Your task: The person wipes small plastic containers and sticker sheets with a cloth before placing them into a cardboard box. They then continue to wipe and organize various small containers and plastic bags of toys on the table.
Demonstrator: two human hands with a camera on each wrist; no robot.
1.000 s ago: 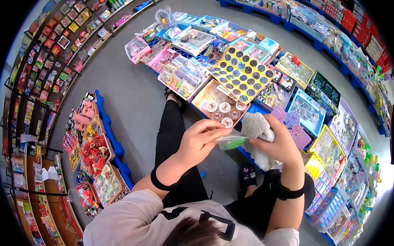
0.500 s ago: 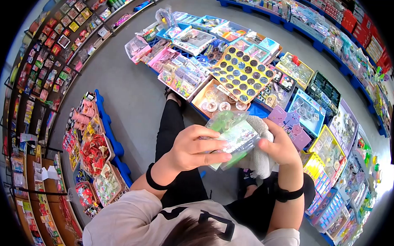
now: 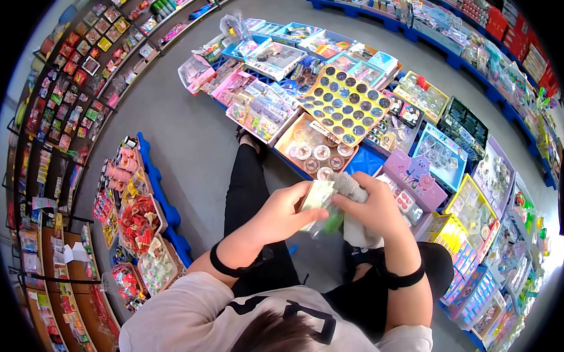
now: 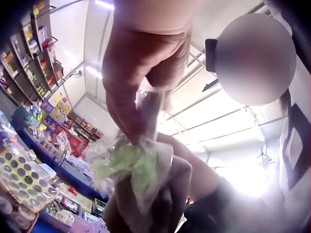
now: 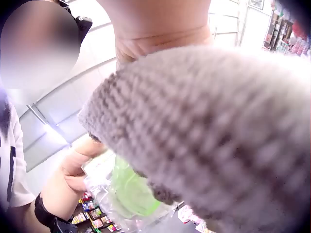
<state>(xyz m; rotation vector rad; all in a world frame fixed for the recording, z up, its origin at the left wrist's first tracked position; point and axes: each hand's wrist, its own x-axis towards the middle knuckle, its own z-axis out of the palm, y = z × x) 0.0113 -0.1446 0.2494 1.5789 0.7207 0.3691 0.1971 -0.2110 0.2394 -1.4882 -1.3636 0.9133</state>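
Observation:
In the head view my left hand (image 3: 281, 212) pinches a clear plastic packet with a pale card (image 3: 318, 201) and something green (image 3: 334, 221) inside. Beside it, my right hand (image 3: 377, 207) grips a grey knitted cloth (image 3: 354, 231), its thumb and fingers close to the packet's right side. From the left wrist, my left hand (image 4: 141, 73) reaches down to the crinkled packet (image 4: 129, 165), which is blurred. The grey cloth (image 5: 204, 126) fills much of the right wrist view and hides most of my right hand; the packet's green content (image 5: 131, 189) shows below it.
Ahead stands a display of open boxes, among them a yellow tray (image 3: 350, 104) of round dark pieces, a box of round clear cases (image 3: 305, 139) and a purple box (image 3: 412, 174). A blue-edged stand (image 3: 163, 203) with red packs is at the left, shelves beyond.
The packet, whose broad face was toward the head camera half a second ago, has turned and stands more tilted between my hands. My right hand has shifted left, still gripping the cloth.

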